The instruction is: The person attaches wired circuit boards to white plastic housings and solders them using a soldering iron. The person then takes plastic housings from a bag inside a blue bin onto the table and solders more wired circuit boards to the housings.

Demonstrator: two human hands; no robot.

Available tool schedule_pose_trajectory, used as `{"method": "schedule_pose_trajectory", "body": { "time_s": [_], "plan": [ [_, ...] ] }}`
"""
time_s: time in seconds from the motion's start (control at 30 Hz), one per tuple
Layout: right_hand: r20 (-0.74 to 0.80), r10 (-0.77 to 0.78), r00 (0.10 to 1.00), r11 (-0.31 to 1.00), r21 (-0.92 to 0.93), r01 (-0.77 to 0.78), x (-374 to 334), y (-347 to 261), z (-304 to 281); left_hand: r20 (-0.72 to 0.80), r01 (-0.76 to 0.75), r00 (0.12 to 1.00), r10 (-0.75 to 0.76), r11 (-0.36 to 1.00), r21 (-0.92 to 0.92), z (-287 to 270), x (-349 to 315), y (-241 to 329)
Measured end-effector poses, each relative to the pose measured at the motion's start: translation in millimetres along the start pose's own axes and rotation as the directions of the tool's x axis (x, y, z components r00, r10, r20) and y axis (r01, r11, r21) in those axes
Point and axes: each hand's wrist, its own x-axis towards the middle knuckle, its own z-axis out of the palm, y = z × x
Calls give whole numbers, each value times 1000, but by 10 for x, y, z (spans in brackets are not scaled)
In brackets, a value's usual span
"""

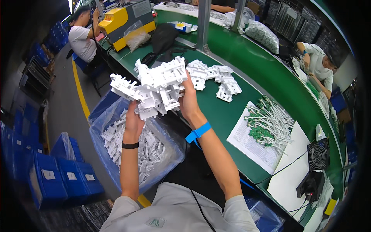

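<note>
Both hands are raised over the gap between bin and bench, carrying one armful of white moulded plastic parts [154,87]. The left hand [134,120] comes up from below, fingers curled around the lower left of the cluster, so it bears the weight; the right hand [189,101] presses in from the right side, its fingers closed against the parts, so the loose pieces are squeezed together and do not slide apart. The parts interlock and jut out at odd angles, which is probably why two hands are needed rather than one. The cluster hangs in the air, above the near edge of the blue bin [102,152], which is lined with clear plastic and holds many more of the same white pieces, and just left of the green bench [232,112]. On the bench, just beyond the right hand, a smaller pile [216,79] of like parts lies spread out. Further right, a bundle of white rods with green ends [270,125] rests on printed sheets [251,145], kept well apart from the white pieces. A small fan [318,154] stands near the bench's far edge.
</note>
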Motion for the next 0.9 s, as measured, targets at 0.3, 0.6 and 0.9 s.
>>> {"method": "schedule_pose_trajectory", "body": {
  "time_s": [0.3, 0.6, 0.9],
  "plan": [
    [-324, -146, 935, 989, -53, 137, 22, -530, -810, 445, 283, 865, -231, 958, -53, 880, 776, -409],
    [-573, -160, 804, 987, -74, 143, 22, -471, -1260, 506, 418, 748, -429, 897, 142, 1399, 1226, -736],
    [-583, -378, 719, 888, -448, 104, 87, -321, -1523, 386, -35, 908, -164, 887, 460, 1536, 1315, -916]
  ]
}}
